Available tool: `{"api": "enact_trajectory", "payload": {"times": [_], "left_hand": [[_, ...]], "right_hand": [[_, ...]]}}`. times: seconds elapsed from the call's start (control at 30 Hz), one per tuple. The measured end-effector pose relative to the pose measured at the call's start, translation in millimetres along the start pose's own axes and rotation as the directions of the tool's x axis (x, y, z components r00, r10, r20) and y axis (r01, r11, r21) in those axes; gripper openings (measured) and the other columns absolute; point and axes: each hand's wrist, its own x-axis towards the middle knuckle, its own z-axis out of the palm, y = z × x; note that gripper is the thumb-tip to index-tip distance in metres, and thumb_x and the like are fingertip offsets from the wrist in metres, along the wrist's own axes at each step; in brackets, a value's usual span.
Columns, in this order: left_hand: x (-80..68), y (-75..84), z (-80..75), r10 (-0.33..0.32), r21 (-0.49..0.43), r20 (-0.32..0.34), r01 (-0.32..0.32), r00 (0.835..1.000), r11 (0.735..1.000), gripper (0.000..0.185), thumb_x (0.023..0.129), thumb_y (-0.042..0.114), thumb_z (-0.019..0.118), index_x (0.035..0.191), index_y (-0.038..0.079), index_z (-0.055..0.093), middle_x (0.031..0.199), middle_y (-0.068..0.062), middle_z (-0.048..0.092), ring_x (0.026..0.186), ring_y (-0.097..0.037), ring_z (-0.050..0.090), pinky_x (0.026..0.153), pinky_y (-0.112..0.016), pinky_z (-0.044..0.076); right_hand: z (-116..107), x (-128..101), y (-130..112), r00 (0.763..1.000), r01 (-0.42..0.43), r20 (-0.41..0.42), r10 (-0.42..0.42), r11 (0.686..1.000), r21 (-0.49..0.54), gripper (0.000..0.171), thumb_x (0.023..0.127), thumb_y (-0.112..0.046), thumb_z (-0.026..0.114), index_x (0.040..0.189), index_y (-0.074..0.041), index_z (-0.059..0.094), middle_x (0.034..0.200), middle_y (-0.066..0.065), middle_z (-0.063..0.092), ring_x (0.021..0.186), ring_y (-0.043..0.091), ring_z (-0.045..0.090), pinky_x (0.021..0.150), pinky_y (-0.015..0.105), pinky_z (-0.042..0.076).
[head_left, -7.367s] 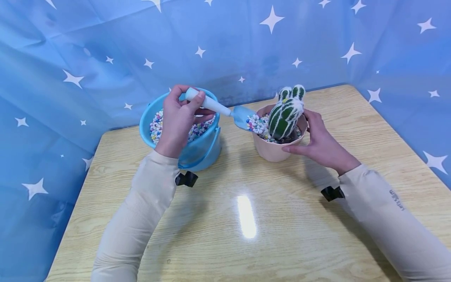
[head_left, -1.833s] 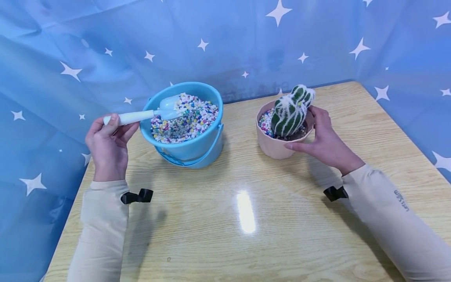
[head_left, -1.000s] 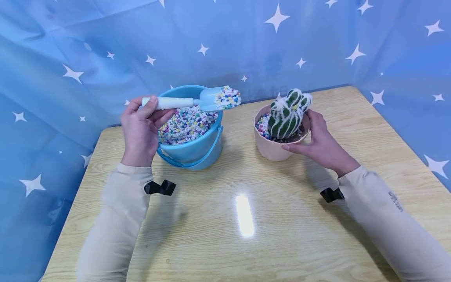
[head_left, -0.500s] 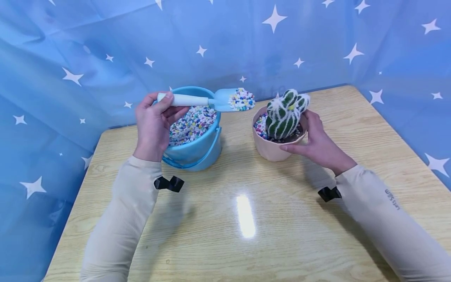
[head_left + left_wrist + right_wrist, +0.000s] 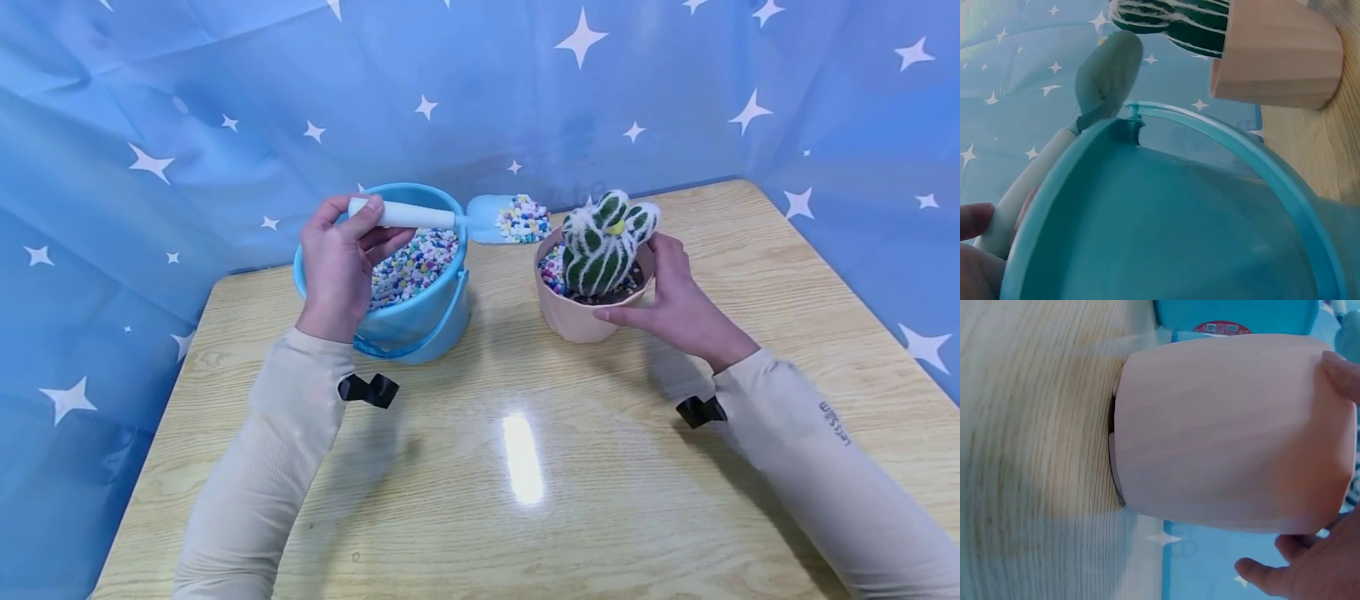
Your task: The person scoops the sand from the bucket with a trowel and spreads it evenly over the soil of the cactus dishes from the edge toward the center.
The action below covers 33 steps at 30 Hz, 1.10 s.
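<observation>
While your left hand (image 5: 341, 262) pinches the white handle of the scoop (image 5: 450, 220), its pebble-laden blade hangs between the blue bucket (image 5: 408, 321) and the pink pot (image 5: 573, 317); your right hand (image 5: 675, 300) curls round that pot, which stands on the bench (image 5: 600, 467) with the cactus (image 5: 603, 242).

Wooden table (image 5: 600, 467), starry blue backdrop (image 5: 225, 83)
</observation>
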Motion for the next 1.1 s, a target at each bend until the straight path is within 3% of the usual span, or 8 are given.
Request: {"api": "enact_trajectory", "payload": {"times": [0.23,0.67,0.9,1.1], "left_hand": [[-0.6,-3.9,3.8,0.015,0.059,0.017,-0.016,1.0,0.998,0.012,0.094,0.005,0.067,0.098,-0.003,0.058,0.103,-0.026,0.063,0.081,-0.033,0.071,0.08,-0.044,0.06],[-0.6,-5.1,7.5,-0.003,0.123,0.029,0.0,1.0,0.992,0.015,0.095,0.008,0.066,0.103,-0.001,0.057,0.108,-0.025,0.063,0.088,-0.033,0.071,0.079,-0.043,0.06],[-2.6,-4.8,10.7,0.006,0.144,0.055,-0.014,0.998,0.99,0.016,0.095,0.007,0.066,0.105,-0.002,0.058,0.106,-0.024,0.064,0.081,-0.03,0.072,0.078,-0.041,0.06],[-4.0,-5.1,13.3,-0.004,0.173,0.054,-0.005,0.999,0.985,0.017,0.095,0.008,0.066,0.107,-0.002,0.057,0.106,-0.023,0.064,0.079,-0.029,0.071,0.078,-0.04,0.06]], "right_hand": [[-2.3,-3.3,0.7,1.0,0.021,0.009,-0.022,0.999,0.026,0.114,0.076,-0.021,0.088,0.156,-0.013,0.007,0.153,0.019,0.01,0.139,0.036,0.01,0.113,0.065,0.015],[-4.2,-4.1,1.6,1.0,0.017,0.013,-0.017,1.0,-0.002,0.115,0.075,-0.032,0.088,0.157,-0.017,0.008,0.153,0.017,0.011,0.139,0.037,0.012,0.11,0.069,0.018],[-5.5,-4.1,1.1,0.999,-0.012,0.042,0.011,1.0,0.019,0.117,0.078,-0.034,0.086,0.157,-0.016,0.002,0.156,0.018,0.005,0.143,0.036,0.005,0.113,0.068,0.012],[-3.4,-3.3,2.5,1.0,-0.007,0.025,0.007,1.0,-0.008,0.117,0.076,-0.037,0.087,0.157,-0.015,0.005,0.154,0.019,0.009,0.141,0.037,0.009,0.112,0.068,0.015]]}}
